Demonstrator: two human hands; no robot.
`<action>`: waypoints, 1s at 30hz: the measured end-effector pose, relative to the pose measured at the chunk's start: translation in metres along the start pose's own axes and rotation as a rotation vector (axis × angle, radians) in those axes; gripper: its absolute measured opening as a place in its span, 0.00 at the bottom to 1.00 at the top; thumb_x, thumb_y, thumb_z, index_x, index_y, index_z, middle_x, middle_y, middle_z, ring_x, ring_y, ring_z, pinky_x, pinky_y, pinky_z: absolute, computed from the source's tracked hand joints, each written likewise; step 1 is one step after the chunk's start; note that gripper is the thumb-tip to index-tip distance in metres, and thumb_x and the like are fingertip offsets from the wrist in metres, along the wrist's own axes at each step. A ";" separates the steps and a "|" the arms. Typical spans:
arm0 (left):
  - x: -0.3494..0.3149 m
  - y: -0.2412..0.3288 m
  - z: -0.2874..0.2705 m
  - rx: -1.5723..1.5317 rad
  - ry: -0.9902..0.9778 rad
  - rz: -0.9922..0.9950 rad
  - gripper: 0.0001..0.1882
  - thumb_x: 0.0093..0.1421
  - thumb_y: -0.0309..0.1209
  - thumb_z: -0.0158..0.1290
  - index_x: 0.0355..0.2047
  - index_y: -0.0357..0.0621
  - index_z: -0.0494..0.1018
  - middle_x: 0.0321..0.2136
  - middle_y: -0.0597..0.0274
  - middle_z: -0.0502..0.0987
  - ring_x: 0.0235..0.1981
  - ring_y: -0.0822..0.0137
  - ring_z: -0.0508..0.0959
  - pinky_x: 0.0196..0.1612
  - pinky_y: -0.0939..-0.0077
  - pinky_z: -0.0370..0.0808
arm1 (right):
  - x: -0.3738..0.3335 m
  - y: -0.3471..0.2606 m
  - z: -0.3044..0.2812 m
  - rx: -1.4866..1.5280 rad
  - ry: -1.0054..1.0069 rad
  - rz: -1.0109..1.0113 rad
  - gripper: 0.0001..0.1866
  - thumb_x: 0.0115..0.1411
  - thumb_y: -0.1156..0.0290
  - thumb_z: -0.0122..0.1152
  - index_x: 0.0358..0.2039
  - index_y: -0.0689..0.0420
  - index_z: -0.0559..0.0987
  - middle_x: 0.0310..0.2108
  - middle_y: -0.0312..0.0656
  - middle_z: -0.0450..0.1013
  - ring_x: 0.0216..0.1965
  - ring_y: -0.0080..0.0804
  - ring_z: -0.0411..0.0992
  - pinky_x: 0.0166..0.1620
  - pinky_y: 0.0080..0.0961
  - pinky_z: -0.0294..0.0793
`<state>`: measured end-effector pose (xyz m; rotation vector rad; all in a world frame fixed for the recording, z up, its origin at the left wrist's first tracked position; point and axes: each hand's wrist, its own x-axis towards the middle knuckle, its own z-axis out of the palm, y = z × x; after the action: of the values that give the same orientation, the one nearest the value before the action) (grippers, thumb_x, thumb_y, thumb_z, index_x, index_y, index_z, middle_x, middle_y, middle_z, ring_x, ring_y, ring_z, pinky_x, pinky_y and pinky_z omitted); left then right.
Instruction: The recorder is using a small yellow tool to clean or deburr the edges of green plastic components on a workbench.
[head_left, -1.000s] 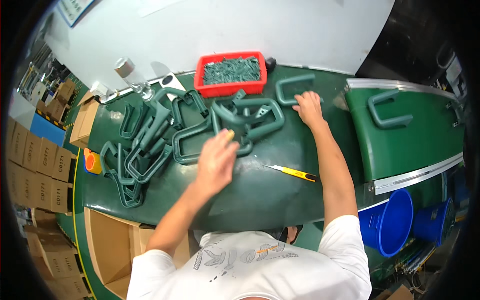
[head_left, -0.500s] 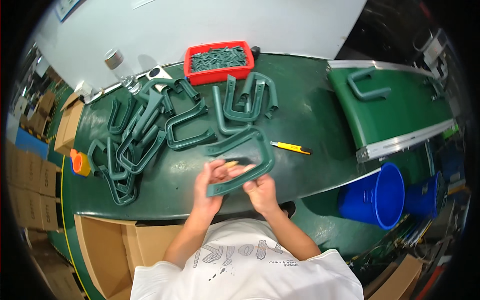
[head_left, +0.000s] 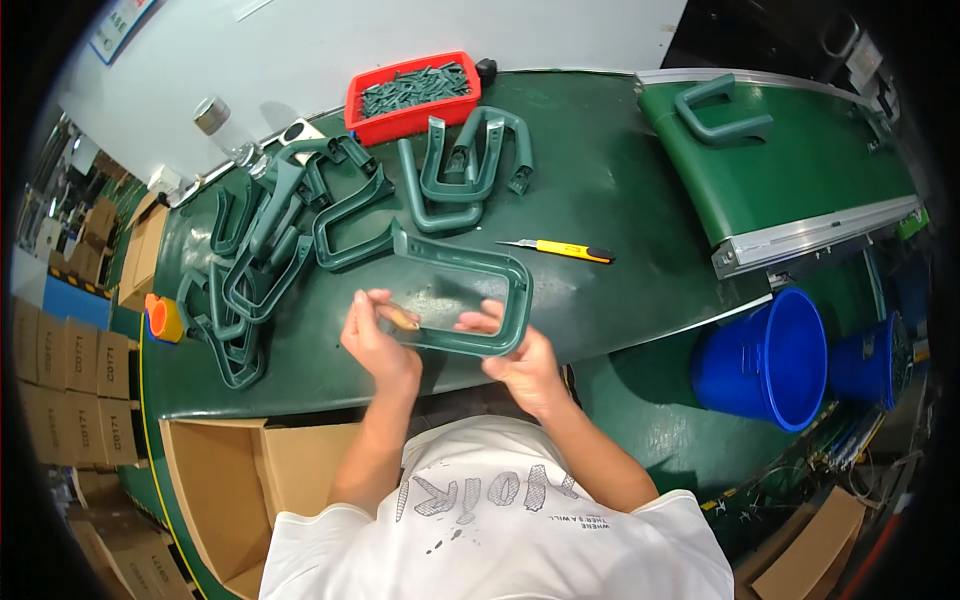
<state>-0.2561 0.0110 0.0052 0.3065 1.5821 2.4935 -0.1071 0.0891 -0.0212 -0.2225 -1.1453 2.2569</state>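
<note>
A dark green U-shaped plastic handle (head_left: pixel 470 285) is held over the near edge of the green table (head_left: pixel 620 200). My right hand (head_left: pixel 520 360) grips its near arm from below. My left hand (head_left: pixel 375 335) holds that arm's open end, with a small tan tool (head_left: pixel 403 318) between its fingers. More green handles lie in a heap (head_left: pixel 270 250) at the left. Two further ones (head_left: pixel 470 170) lie beyond the held handle.
A red tray of small green parts (head_left: pixel 410 90) stands at the back. A yellow utility knife (head_left: pixel 560 250) lies right of the held handle. One handle (head_left: pixel 720 110) rides a green conveyor (head_left: pixel 800 170). Blue buckets (head_left: pixel 765 360) stand lower right, an open cardboard box (head_left: pixel 230 480) lower left.
One second ago both hands reached out to the handles on the table. They have since drawn one handle back to the near edge and now hold it between them.
</note>
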 end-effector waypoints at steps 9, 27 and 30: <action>0.056 0.022 -0.007 0.323 -0.361 0.412 0.17 0.67 0.36 0.41 0.43 0.32 0.70 0.27 0.56 0.77 0.29 0.67 0.76 0.38 0.73 0.72 | 0.022 -0.009 -0.005 -0.092 0.212 0.128 0.31 0.62 0.73 0.54 0.62 0.63 0.53 0.46 0.54 0.70 0.41 0.39 0.75 0.44 0.34 0.78; 0.092 0.021 -0.011 -0.069 -0.362 -0.125 0.15 0.67 0.39 0.41 0.44 0.39 0.64 0.12 0.64 0.65 0.10 0.74 0.65 0.14 0.81 0.62 | 0.078 -0.048 -0.031 -2.031 0.232 -0.455 0.19 0.51 0.71 0.64 0.44 0.63 0.74 0.47 0.50 0.67 0.50 0.47 0.65 0.52 0.39 0.65; 0.110 0.022 -0.003 -0.136 -0.349 -0.194 0.16 0.67 0.40 0.42 0.44 0.39 0.65 0.12 0.64 0.66 0.10 0.74 0.65 0.14 0.82 0.63 | 0.076 -0.050 -0.066 -2.097 0.217 -0.162 0.16 0.54 0.74 0.61 0.43 0.63 0.74 0.41 0.48 0.69 0.47 0.45 0.66 0.49 0.39 0.66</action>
<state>-0.3641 0.0272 0.0330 0.5099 1.2376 2.2385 -0.1208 0.2005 -0.0139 -0.9781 -2.6263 0.0502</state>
